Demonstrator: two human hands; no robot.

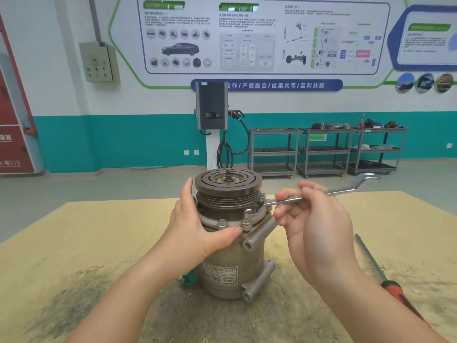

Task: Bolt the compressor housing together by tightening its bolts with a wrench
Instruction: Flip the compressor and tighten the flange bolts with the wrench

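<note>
1. Our left hand (pixel 195 226) wraps the left side of the compressor housing (pixel 231 258), thumb pressed along the flange just below a bolt (pixel 222 222), fingers reaching up beside the pulley (pixel 228 185).
2. Between our hands, the housing stands upright on the tan surface (pixel 74 243), pulley on top and label facing us; a green cap (pixel 189 278) shows at its lower left, under our left wrist.
3. Our right hand (pixel 314 219) pinches the shank of the wrench (pixel 321 193); its near end sits at the flange's right edge, while the far end rises beyond our fingers.
4. Right of our right forearm, a screwdriver (pixel 385 276) with a red-and-black handle lies on the surface.
</note>
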